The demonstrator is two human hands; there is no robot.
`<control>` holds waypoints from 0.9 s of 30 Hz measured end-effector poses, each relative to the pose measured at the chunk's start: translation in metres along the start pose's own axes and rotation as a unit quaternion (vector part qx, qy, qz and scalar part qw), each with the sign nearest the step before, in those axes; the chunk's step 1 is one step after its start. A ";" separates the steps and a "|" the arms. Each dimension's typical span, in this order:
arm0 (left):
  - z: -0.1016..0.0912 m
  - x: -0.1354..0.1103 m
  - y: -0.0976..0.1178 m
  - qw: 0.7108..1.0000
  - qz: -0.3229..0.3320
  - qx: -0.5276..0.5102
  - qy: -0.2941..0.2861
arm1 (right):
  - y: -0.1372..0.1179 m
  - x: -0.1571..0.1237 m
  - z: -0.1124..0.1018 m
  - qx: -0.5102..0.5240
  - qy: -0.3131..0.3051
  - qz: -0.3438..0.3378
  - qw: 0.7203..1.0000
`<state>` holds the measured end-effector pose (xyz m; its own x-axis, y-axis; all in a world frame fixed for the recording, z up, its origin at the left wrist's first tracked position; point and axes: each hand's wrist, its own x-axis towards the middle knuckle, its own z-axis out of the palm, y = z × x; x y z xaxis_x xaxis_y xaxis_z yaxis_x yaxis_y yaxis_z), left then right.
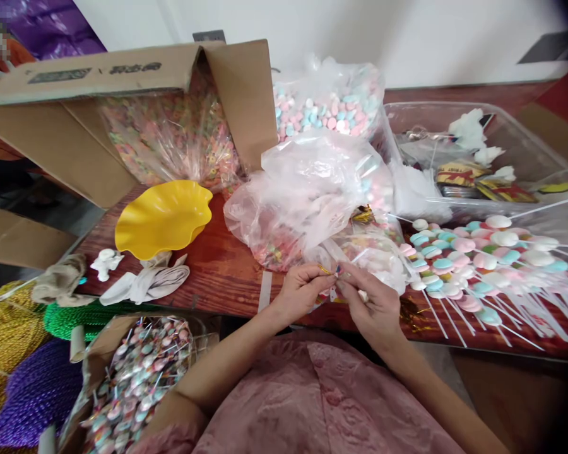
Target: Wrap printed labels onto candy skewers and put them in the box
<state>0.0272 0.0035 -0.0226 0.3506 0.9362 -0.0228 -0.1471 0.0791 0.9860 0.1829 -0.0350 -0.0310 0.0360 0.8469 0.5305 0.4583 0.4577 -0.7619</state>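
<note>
At the table's front edge my left hand (303, 289) is pinched, with a thin gold twist tie (324, 270) showing at its fingertips. My right hand (373, 301) meets it there, thumb and finger pressed together on something small that I cannot make out. Just beyond the fingers are a plastic bag of colourful candy pieces (284, 249) and a crumpled clear bag (329, 167). To the right of my right hand lies a heap of candy sticks (464, 258) with pink, white and blue discs on white sticks. Gold ties (411, 314) lie beside it.
A yellow wavy bowl (163, 217), pale cloth (158, 284) and a small white figure (106, 263) are on the left. Behind stand an open carton (239, 94), a bag of pastel discs (329, 104) and a clear bin (483, 108). Wrapped lollipops fill a lower box (105, 337).
</note>
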 end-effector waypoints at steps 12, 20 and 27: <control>-0.002 0.008 0.033 0.968 0.079 0.196 -0.133 | 0.017 0.017 -0.021 0.296 -0.176 0.299 0.890; -0.013 0.003 0.028 0.875 -0.329 -0.065 -0.350 | -0.017 0.041 -0.051 0.005 -0.303 -0.317 0.899; -0.009 0.003 0.029 0.826 -0.336 -0.096 -0.443 | -0.044 0.043 -0.057 -0.042 -0.345 -0.363 0.865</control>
<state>0.0156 0.0113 0.0048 0.9391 0.0482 -0.3404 0.2417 0.6115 0.7534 0.2149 -0.0342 0.0458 -0.8132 0.3180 0.4874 0.2014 0.9395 -0.2771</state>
